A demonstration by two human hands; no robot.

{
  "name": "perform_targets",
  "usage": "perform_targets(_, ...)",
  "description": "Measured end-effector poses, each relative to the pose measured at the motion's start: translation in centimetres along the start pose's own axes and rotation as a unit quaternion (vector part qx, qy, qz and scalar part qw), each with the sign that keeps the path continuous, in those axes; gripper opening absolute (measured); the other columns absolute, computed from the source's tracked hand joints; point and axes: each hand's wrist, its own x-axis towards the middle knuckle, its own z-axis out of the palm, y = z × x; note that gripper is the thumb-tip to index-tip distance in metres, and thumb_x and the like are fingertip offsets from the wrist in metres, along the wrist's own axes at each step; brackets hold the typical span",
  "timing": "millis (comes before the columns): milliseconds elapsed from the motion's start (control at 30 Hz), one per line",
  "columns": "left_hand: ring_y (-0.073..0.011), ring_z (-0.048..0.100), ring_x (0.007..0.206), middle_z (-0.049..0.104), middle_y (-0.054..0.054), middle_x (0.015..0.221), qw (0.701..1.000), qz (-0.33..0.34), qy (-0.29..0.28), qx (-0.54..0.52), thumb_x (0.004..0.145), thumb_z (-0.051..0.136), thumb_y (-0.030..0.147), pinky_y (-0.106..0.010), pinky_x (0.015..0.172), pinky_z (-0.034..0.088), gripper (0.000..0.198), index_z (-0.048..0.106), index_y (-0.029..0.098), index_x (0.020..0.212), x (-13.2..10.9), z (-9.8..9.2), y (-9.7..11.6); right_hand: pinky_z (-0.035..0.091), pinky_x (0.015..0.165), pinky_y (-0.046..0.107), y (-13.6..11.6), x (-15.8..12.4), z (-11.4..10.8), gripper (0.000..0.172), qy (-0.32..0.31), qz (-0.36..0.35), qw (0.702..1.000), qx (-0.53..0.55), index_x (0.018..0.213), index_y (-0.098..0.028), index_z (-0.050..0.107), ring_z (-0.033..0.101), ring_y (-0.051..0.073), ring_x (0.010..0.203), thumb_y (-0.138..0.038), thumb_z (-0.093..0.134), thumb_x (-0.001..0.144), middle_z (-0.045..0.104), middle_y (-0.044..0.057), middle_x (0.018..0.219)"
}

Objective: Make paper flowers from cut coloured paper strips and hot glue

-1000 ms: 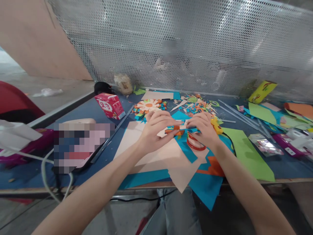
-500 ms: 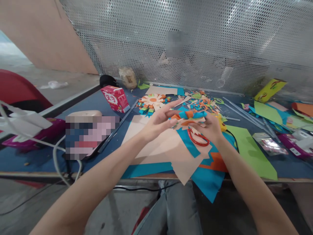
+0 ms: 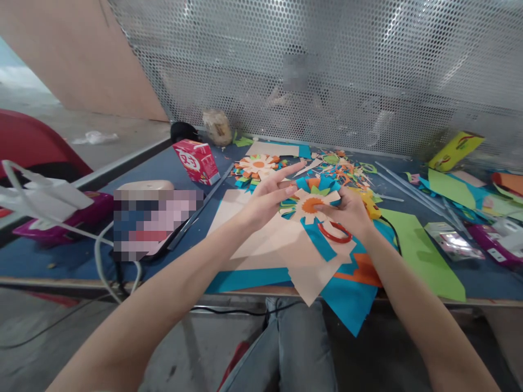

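My right hand (image 3: 354, 209) is closed on a layered paper flower (image 3: 307, 189), its thumb resting on the orange centre. The flower has cream, blue, green and orange petals and its front faces me. My left hand (image 3: 272, 196) is at the flower's left edge, fingers stretched out and thumb apart from them; whether it touches the petals I cannot tell. Just below the flower lie red-handled scissors (image 3: 335, 233), their blades mostly hidden. A second, similar flower (image 3: 257, 164) lies on the table beyond my left hand.
Cream sheets (image 3: 257, 245), blue paper (image 3: 351, 305) and green paper (image 3: 425, 256) cover the near table. Paper scraps (image 3: 351, 169) are heaped at the back. A yellow glue gun (image 3: 370, 206) with a black cord lies right of my right hand. A red box (image 3: 196, 161) stands left.
The flower has been tilted up, so its front now faces me instead of being seen nearly edge-on. My left hand stays beside it. The view has shifted slightly.
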Motion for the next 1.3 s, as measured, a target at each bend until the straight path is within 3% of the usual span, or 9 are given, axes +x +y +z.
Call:
perform_targets(267, -0.0257, 0.064, 0.094, 0.07, -0.007, 0.093, 0.999, -0.015, 0.032, -0.014, 0.079, 0.048, 0.054, -0.038, 0.08, 0.05, 0.06, 0.05, 0.017, 0.126, 0.1, -0.3, 0.2, 0.053, 0.063, 0.03, -0.2, 0.0, 0.0, 0.023, -0.02, -0.018, 0.999, 0.045, 0.086, -0.02, 0.062, 0.062, 0.017, 0.076, -0.033, 0.07, 0.068, 0.066, 0.002, 0.085)
perform_targets(467, -0.0251, 0.061, 0.104, 0.067, -0.008, 0.109, 0.997, 0.061, -0.027, 0.042, 0.071, 0.066, 0.046, -0.037, 0.085, 0.049, 0.071, 0.039, 0.024, 0.134, -0.5, 0.2, -0.1, 0.053, 0.068, 0.031, -0.1, -0.1, 0.1, 0.02, -0.002, -0.093, 0.994, 0.052, 0.082, -0.021, 0.062, 0.062, 0.016, 0.077, -0.035, 0.069, 0.069, 0.067, 0.001, 0.083)
perform_targets(633, -0.0239, 0.055, 0.115, 0.063, -0.009, 0.117, 0.964, 0.187, -0.047, 0.185, 0.07, 0.072, 0.029, -0.04, 0.1, 0.041, 0.081, 0.029, 0.027, 0.139, -1.4, 0.9, 0.0, 0.051, 0.071, 0.031, -0.5, -0.3, -0.3, 0.01, 0.039, -0.233, 0.972, -0.013, 0.079, -0.023, 0.058, 0.061, 0.015, 0.076, -0.024, 0.066, 0.073, 0.065, 0.0, 0.08)
perform_targets(767, -0.0247, 0.054, 0.116, 0.067, -0.008, 0.109, 0.922, 0.286, -0.048, 0.257, 0.072, 0.07, 0.023, -0.043, 0.099, 0.043, 0.084, 0.023, 0.027, 0.141, -2.0, 1.4, 0.4, 0.05, 0.071, 0.033, -1.3, -0.5, -0.7, 0.008, 0.063, -0.392, 0.916, -0.06, 0.078, -0.025, 0.053, 0.06, 0.016, 0.075, -0.02, 0.059, 0.079, 0.065, 0.001, 0.077)
perform_targets(867, -0.0243, 0.057, 0.11, 0.071, -0.005, 0.096, 0.892, 0.335, -0.053, 0.299, 0.077, 0.064, 0.021, -0.046, 0.095, 0.045, 0.08, 0.018, 0.027, 0.142, -2.2, 1.7, 0.6, 0.05, 0.066, 0.033, -2.0, -0.7, -0.8, 0.008, 0.068, -0.455, 0.883, -0.095, 0.078, -0.026, 0.052, 0.06, 0.016, 0.073, -0.021, 0.057, 0.081, 0.066, 0.001, 0.078)
perform_targets(1167, -0.0263, 0.062, 0.095, 0.071, -0.001, 0.075, 0.882, 0.341, -0.039, 0.323, 0.08, 0.06, 0.026, -0.049, 0.083, 0.047, 0.071, 0.023, 0.033, 0.14, -2.7, 1.7, 0.8, 0.051, 0.062, 0.031, -2.6, -0.9, -0.7, 0.01, 0.07, -0.473, 0.87, -0.123, 0.077, -0.027, 0.051, 0.059, 0.015, 0.068, -0.02, 0.051, 0.084, 0.066, 0.0, 0.074)
perform_targets(1300, -0.0241, 0.062, 0.094, 0.07, -0.001, 0.073, 0.879, 0.358, -0.051, 0.31, 0.08, 0.06, 0.021, -0.047, 0.082, 0.048, 0.069, 0.026, 0.03, 0.14, -2.6, 1.8, 1.0, 0.052, 0.064, 0.031, -2.4, -0.9, -0.9, 0.006, 0.067, -0.471, 0.87, -0.13, 0.08, -0.025, 0.052, 0.06, 0.014, 0.069, -0.021, 0.052, 0.085, 0.066, 0.001, 0.076)
